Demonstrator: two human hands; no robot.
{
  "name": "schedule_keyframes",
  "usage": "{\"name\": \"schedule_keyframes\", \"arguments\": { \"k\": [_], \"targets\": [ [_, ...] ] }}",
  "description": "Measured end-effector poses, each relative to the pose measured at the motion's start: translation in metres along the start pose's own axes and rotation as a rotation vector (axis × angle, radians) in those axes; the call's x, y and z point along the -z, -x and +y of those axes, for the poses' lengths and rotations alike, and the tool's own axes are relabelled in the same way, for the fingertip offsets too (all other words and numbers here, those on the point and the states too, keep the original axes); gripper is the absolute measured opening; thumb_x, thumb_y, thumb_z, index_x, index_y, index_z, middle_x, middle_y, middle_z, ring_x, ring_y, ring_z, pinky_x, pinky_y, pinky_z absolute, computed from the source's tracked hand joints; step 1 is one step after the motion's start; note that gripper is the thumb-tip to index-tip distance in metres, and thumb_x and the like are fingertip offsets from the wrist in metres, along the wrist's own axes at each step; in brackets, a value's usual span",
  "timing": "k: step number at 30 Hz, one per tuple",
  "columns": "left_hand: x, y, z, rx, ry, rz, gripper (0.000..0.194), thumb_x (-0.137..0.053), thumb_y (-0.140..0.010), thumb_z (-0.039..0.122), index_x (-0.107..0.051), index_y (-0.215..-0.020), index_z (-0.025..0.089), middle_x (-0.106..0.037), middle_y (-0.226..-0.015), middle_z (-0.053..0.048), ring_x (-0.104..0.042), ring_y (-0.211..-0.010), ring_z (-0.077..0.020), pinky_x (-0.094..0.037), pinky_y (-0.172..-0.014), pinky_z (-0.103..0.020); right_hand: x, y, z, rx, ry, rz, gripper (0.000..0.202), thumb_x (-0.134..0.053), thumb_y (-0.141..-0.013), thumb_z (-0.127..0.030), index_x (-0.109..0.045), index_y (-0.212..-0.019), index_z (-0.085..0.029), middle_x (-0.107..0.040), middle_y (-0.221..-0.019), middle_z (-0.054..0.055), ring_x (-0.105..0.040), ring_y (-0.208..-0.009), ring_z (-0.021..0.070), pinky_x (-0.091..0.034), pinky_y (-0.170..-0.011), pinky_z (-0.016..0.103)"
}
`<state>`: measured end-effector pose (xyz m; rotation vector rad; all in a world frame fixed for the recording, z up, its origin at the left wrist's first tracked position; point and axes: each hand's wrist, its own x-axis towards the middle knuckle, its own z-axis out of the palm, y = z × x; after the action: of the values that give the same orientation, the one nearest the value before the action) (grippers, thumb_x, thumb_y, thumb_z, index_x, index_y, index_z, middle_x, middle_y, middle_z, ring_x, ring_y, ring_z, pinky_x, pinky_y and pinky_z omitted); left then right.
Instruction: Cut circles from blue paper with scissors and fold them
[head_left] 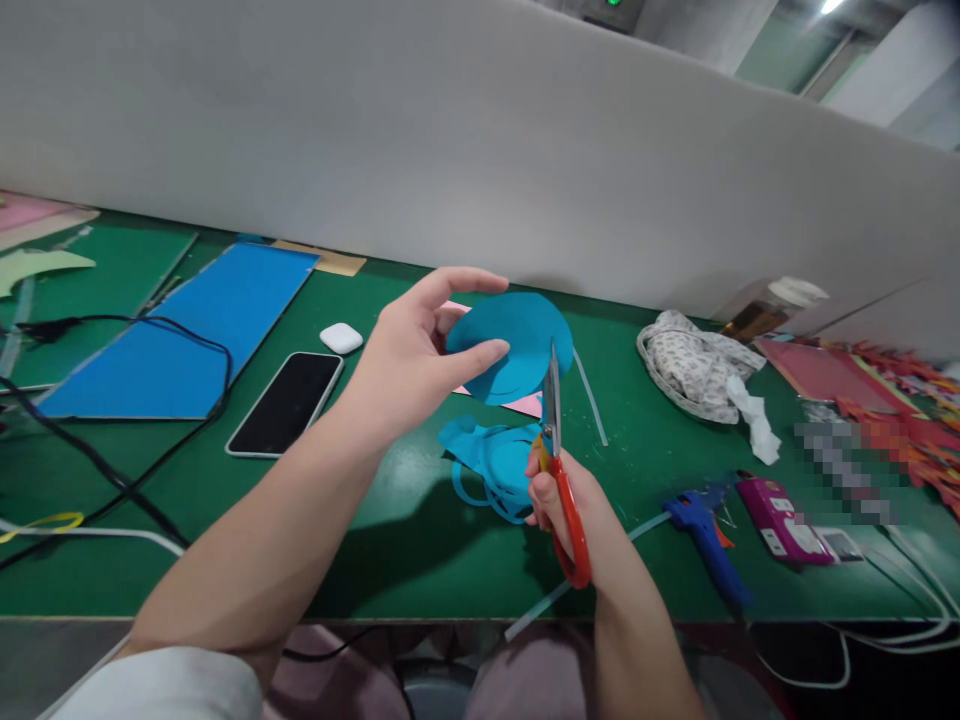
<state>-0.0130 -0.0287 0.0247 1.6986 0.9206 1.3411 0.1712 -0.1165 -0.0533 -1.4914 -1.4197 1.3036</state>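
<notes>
A round blue paper piece point(536, 325) is held up over the table by my left hand point(427, 345), its thumb on the near face and the other fingers around the back and edge. My right hand point(566, 495) grips red-handled scissors point(571, 530), whose blades point upward and lie at the right edge of the blue piece. Beneath, curled blue paper offcuts point(495, 465) lie in a pile on the green table. Part of a pink sheet point(525, 404) shows behind the round piece.
To the left are a phone point(286, 405), a white case point(341, 338), a blue board point(217, 330) and black cables. At the right lie a patterned cloth point(690, 365), a blue glue gun point(709, 545) and a magenta box point(784, 520). A pale wall point(450, 150) stands behind.
</notes>
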Motion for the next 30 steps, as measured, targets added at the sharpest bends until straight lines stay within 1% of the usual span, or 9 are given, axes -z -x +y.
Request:
{"name": "schedule_keyframes", "arguments": {
  "k": [4,9,15,20,23,26,30],
  "targets": [
    [0.001,-0.001,0.000,0.004,0.007,0.000,0.043,-0.072,-0.073,0.021,-0.061,-0.115,0.025,-0.057,-0.066,0.003,-0.059,-0.058,-0.0104,-0.048,-0.047,-0.018,0.001,0.001,0.001,0.005,0.010,-0.005,0.059,-0.048,-0.072,-0.079,-0.047,-0.084,-0.021,-0.043,-0.060,-0.006,-0.041,-0.049,0.0097,-0.044,-0.053,0.027],
    [0.003,-0.002,0.000,0.009,0.016,-0.007,0.044,-0.073,-0.073,0.020,-0.061,-0.114,0.025,-0.058,-0.066,0.002,-0.059,-0.057,-0.0104,-0.048,-0.046,-0.018,0.002,0.003,0.002,0.012,0.020,-0.004,0.058,-0.048,-0.073,-0.078,-0.047,-0.084,-0.021,-0.043,-0.061,-0.005,-0.041,-0.049,0.0096,-0.043,-0.053,0.027],
    [0.006,-0.003,-0.001,0.014,0.031,-0.029,0.046,-0.073,-0.071,0.020,-0.060,-0.115,0.025,-0.060,-0.067,0.003,-0.061,-0.059,-0.0120,-0.050,-0.048,-0.019,0.003,0.003,0.001,-0.014,0.007,-0.012,0.058,-0.048,-0.073,-0.078,-0.047,-0.084,-0.021,-0.040,-0.060,-0.006,-0.038,-0.048,0.0091,-0.041,-0.052,0.026],
    [0.008,-0.003,0.000,0.023,0.041,-0.044,0.047,-0.073,-0.071,0.020,-0.060,-0.116,0.026,-0.063,-0.069,0.003,-0.063,-0.059,-0.0128,-0.053,-0.050,-0.021,0.008,0.003,0.004,0.016,0.068,-0.019,0.055,-0.047,-0.075,-0.077,-0.046,-0.082,-0.022,-0.041,-0.062,-0.005,-0.039,-0.050,0.0094,-0.041,-0.052,0.025],
    [0.008,-0.004,0.001,0.035,0.069,-0.062,0.047,-0.073,-0.072,0.022,-0.059,-0.116,0.026,-0.065,-0.070,0.003,-0.064,-0.060,-0.0130,-0.054,-0.051,-0.022,0.010,0.003,0.006,0.019,0.080,-0.025,0.055,-0.047,-0.075,-0.076,-0.048,-0.085,-0.022,-0.042,-0.064,-0.004,-0.040,-0.051,0.0099,-0.043,-0.053,0.025],
    [0.008,-0.004,0.002,0.048,0.073,-0.072,0.047,-0.073,-0.072,0.023,-0.058,-0.117,0.025,-0.066,-0.073,0.002,-0.065,-0.062,-0.0140,-0.055,-0.052,-0.023,0.011,0.004,0.004,0.037,0.060,-0.030,0.055,-0.048,-0.075,-0.076,-0.050,-0.089,-0.023,-0.046,-0.069,-0.002,-0.043,-0.054,0.0110,-0.046,-0.055,0.027],
    [0.006,-0.003,0.004,0.063,0.073,-0.119,0.046,-0.072,-0.073,0.022,-0.057,-0.116,0.024,-0.068,-0.080,0.001,-0.068,-0.068,-0.0158,-0.057,-0.056,-0.024,0.011,0.004,0.002,0.042,0.045,-0.023,0.057,-0.049,-0.073,-0.078,-0.051,-0.092,-0.024,-0.045,-0.069,-0.002,-0.044,-0.054,0.0119,-0.048,-0.057,0.028]
  ]
}}
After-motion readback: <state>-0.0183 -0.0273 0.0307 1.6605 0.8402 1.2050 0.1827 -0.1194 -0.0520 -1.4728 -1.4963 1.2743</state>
